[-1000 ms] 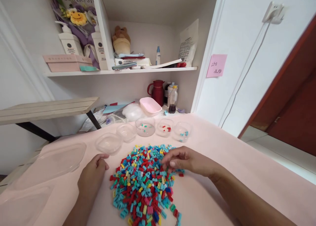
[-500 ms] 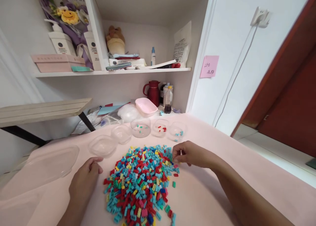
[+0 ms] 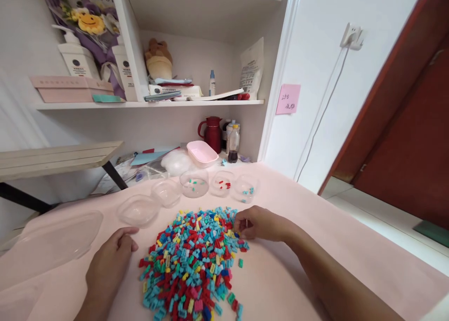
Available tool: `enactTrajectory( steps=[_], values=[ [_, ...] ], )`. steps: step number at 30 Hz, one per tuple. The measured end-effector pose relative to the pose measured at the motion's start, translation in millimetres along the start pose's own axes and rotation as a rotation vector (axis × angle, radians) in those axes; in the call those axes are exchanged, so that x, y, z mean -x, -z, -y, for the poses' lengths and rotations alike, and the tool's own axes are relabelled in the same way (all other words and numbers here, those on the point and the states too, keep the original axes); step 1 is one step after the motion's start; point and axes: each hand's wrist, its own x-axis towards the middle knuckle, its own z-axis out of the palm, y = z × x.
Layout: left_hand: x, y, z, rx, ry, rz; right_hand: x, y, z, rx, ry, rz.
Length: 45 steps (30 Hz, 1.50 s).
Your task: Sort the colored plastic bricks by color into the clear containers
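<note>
A heap of small toy bricks (image 3: 192, 255) in cyan, red, yellow, green and blue lies on the pink table (image 3: 315, 246). My right hand (image 3: 257, 224) is at the heap's far right edge, fingertips pinched together among the bricks; what they pinch is too small to name. My left hand (image 3: 108, 260) rests on the table left of the heap, fingers loosely curled, holding nothing. Beyond the heap stand several clear plastic cups: two empty ones (image 3: 138, 210) (image 3: 166, 192), one with green bricks (image 3: 194, 183), one with red bricks (image 3: 222, 183), one with cyan bricks (image 3: 245, 189).
A large clear lid (image 3: 52, 239) lies at the left. Behind the cups are a pink tub (image 3: 201, 153), a red jug (image 3: 212, 133) and bottles (image 3: 233, 141). Shelves (image 3: 147, 104) hold boxes and bottles. A wooden bench (image 3: 59, 155) stands left, a red door (image 3: 403, 124) right.
My right hand drew back from the heap's middle to its far right edge and closed into a pinch. The view swung right, so everything shifted left. My left hand stayed put.
</note>
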Motion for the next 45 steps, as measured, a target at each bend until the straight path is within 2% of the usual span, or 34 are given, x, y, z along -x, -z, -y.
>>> enactTrajectory(
  steps=[2, 6, 8, 13, 18, 22, 28, 33, 35, 37, 42, 45],
  values=[
    [-0.4, 0.2, -0.8, -0.01, 0.021, 0.064, 3.4, 3.3, 3.5, -0.066, 0.052, 0.024],
    [-0.9, -0.1, -1.6, -0.007, 0.024, 0.079, 10.9, 6.7, 11.9, -0.189, 0.093, 0.318],
    [-0.9, -0.7, -1.2, -0.002, 0.019, 0.083, 11.6, 4.0, 14.4, -0.156, 0.109, 0.367],
    [-0.9, -2.4, 1.4, -0.008, 0.039, 0.094, 8.7, -6.4, 18.1, -0.022, 0.175, 0.318],
    [1.7, -2.6, 3.7, 0.024, -0.004, 0.074, 14.6, -13.8, 32.3, 0.195, 0.164, 0.204],
    [5.6, -2.1, 2.7, 0.027, 0.02, 0.068, 17.2, -20.3, 40.5, 0.268, 0.165, 0.136],
    [10.8, 1.4, -2.8, 0.051, 0.044, 0.07, 13.5, -17.7, 30.5, 0.152, 0.173, 0.102],
    [14.2, 4.0, -5.8, 0.088, 0.077, 0.077, 4.1, 1.2, 31.5, -0.133, 0.117, 0.076],
    [14.2, 4.1, -5.1, 0.101, 0.085, 0.08, -8.8, 10.2, 39.3, -0.179, 0.129, 0.008],
    [13.8, 4.2, -4.0, 0.108, 0.09, 0.083, -28.7, 19.0, 49.7, -0.195, 0.143, -0.124],
    [13.9, 7.0, -3.6, 0.112, 0.085, 0.099, -91.9, 37.6, 76.8, -0.329, 0.123, -0.612],
    [14.7, 9.6, -5.6, 0.12, 0.078, 0.097, -116.9, 41.5, 88.2, -0.377, 0.142, -0.674]
  ],
)
